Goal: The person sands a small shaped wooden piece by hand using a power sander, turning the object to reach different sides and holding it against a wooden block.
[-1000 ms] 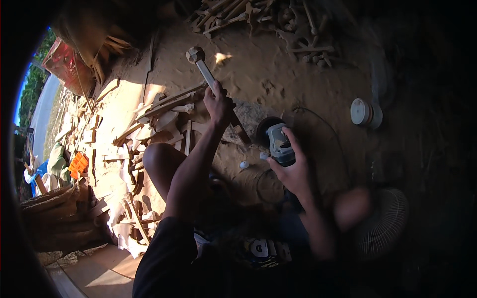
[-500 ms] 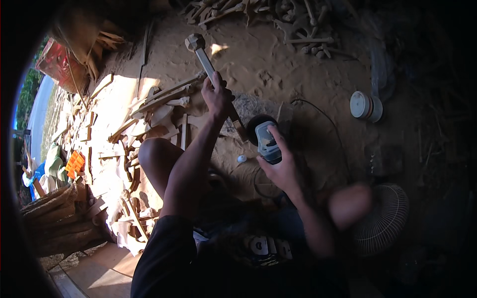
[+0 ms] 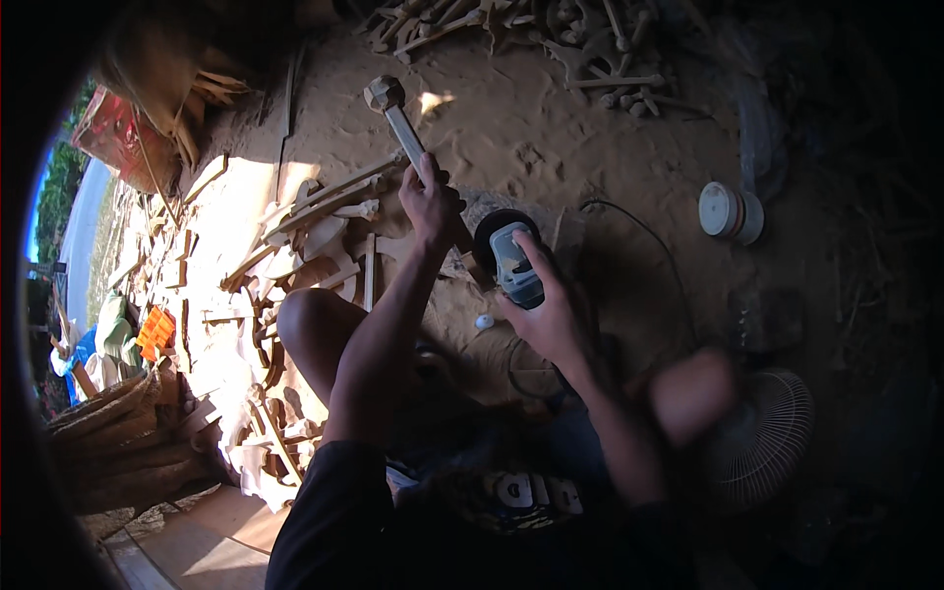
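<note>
My left hand (image 3: 433,206) is closed round the middle of a long pale wooden piece (image 3: 405,133) with a thick, faceted knob at its far end. From the fist, the wood slants down toward my right hand (image 3: 553,313), its near end close to a black round disc (image 3: 487,228). That disc belongs to a handheld sander with a grey-blue body (image 3: 511,258), which my right hand grips from above and the right side. Whether wood and disc touch, I cannot tell. A small white round object (image 3: 484,322) lies on the ground just below the sander.
Cut wooden parts (image 3: 320,221) are heaped on the left, with another pile (image 3: 615,59) at the far side. A dark cable (image 3: 661,246) curves over the sandy ground. To the right are a white tub (image 3: 723,211) and a round fan guard (image 3: 772,438).
The sander and my right hand have moved slightly left and upward, closer to the near end of the wooden piece. My left hand keeps its grip.
</note>
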